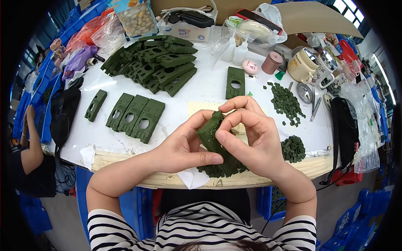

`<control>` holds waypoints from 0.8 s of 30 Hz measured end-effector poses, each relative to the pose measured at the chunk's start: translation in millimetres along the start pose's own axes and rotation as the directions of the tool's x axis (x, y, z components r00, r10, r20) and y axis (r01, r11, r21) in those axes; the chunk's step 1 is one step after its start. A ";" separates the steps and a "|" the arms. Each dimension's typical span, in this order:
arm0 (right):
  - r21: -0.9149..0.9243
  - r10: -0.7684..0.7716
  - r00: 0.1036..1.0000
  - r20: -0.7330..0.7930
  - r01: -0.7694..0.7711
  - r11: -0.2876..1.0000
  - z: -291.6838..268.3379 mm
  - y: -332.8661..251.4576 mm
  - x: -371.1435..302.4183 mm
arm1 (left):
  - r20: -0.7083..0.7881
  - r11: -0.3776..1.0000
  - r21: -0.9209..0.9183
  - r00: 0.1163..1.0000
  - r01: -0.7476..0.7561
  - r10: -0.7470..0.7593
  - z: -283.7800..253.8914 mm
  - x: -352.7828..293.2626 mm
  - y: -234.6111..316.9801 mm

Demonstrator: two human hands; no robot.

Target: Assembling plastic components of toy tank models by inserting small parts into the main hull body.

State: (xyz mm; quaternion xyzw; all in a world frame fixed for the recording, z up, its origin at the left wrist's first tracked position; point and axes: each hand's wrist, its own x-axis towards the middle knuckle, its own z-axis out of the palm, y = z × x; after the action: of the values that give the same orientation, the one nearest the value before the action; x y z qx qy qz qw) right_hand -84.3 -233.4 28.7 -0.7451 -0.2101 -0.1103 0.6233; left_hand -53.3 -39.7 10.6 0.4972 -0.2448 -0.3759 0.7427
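A dark green plastic tank hull (210,134) is held tilted above the table's front edge. My left hand (178,144) is closed around it, thumb along its lower side. My right hand (261,140) is closed in a pinch against the hull's right side; whatever lies between thumb and forefinger is hidden. Below the hands, small green parts (207,170) lie at the front edge, partly covered. Two more heaps of small green pieces, one loose (285,102) and one tighter (294,149), are to the right. Beyond my hands rests a single hull (235,83) with a round hole.
Many green hulls are piled (159,60) at the back left; several lie in front, three side by side (136,117). Tweezers (315,106), cups (302,65) and small bottles (240,52) stand or lie at the right and back. Another person's arm (31,146) shows at far left.
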 end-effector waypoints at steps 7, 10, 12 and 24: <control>-0.003 -0.001 1.000 0.011 0.001 1.000 -0.9 0.3 -0.1 | 0.021 1.000 0.011 1.000 -0.008 0.007 -1.0 0.1 -0.7; 0.000 -0.007 1.000 0.010 0.007 1.000 -0.6 1.2 -0.6 | 0.025 1.000 0.003 0.999 -0.021 0.021 -1.5 0.6 -2.5; -0.016 -0.007 1.000 0.010 0.007 1.000 -0.8 0.0 -0.4 | 0.024 1.000 0.018 1.000 -0.019 0.019 -1.5 0.7 -2.0; -0.058 -0.030 1.000 0.004 0.030 0.998 1.0 -1.6 -1.0 | 0.023 0.999 0.019 0.999 -0.048 0.047 -1.8 0.1 -4.0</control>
State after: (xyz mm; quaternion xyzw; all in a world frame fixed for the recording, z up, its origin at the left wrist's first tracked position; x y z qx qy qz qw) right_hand -86.0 -232.5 29.5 -0.7599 -0.2189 -0.1248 0.5991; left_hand -53.2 -39.7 6.2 0.4941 -0.2686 -0.3614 0.7438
